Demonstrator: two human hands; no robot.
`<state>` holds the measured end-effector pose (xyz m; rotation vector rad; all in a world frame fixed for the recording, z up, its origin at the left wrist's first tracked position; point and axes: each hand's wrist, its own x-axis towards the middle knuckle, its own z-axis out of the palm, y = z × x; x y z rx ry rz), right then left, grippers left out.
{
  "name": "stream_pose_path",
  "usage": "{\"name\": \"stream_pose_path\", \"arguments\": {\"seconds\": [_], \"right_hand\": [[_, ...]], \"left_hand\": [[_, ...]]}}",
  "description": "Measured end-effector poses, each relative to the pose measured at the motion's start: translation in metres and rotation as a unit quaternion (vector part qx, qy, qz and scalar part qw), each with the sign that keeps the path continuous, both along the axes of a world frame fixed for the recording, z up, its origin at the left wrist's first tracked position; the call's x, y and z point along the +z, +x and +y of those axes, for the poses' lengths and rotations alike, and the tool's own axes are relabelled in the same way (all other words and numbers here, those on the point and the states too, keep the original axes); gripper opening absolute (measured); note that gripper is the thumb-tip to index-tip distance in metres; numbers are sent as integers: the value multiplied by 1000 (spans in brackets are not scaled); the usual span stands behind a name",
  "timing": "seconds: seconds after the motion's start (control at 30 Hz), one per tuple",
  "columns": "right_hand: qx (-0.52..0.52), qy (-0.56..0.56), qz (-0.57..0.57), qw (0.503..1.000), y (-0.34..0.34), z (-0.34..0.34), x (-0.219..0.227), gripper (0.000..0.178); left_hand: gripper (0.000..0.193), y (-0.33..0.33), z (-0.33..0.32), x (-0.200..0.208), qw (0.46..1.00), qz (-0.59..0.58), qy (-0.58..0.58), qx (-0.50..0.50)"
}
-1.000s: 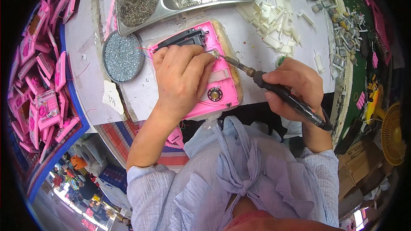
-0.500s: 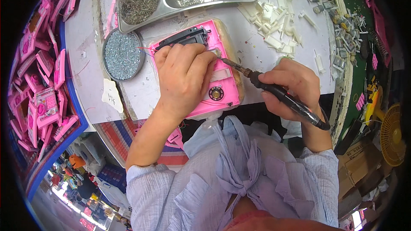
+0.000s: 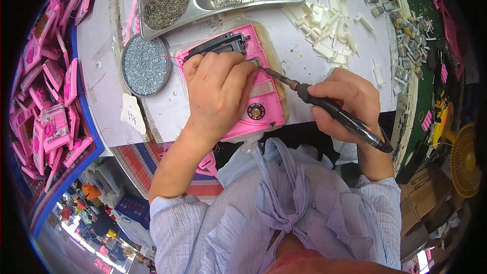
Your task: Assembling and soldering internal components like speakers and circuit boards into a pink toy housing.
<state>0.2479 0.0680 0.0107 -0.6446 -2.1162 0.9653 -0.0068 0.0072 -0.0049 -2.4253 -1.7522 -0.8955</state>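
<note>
My right hand (image 3: 347, 104) grips a soldering iron (image 3: 329, 109) by its black handle. Its metal tip reaches left to the upper middle of a pink plastic casing (image 3: 274, 106), beside my left fingertips. Across the casing lies my left hand (image 3: 218, 91), its fingers bent and pressed together; whatever they pinch is hidden beneath them. A black mechanism (image 3: 231, 44) sits in the casing's far part, and a small round speaker (image 3: 256, 111) in its near part. Red wires (image 3: 175, 58) stick out to the left of my left hand. A pale pad (image 3: 276, 58) lies under the casing.
A round dish of small screws (image 3: 145, 66) stands left of the casing. Beyond is a metal tray (image 3: 198, 18) holding springs. White plastic parts (image 3: 329, 25) and small motors (image 3: 406, 45) lie at the far right. Pink casings (image 3: 53, 116) are heaped at the left.
The soldering iron's rear end and my right hand have shifted very slightly, with the tip still beside my left fingertips. My left hand and the casing stay in place.
</note>
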Motion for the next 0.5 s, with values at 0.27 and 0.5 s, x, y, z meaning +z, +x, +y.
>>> {"name": "stream_pose_path", "arguments": {"seconds": [0.27, 0.5], "right_hand": [[-5, -7, 21, 1000, 8, 2, 5, 32], [-16, 2, 26, 1000, 11, 2, 8, 33]], "left_hand": [[20, 0, 1, -2, 1000, 1, 9, -5], [22, 0, 0, -1, 1000, 2, 1, -2]]}}
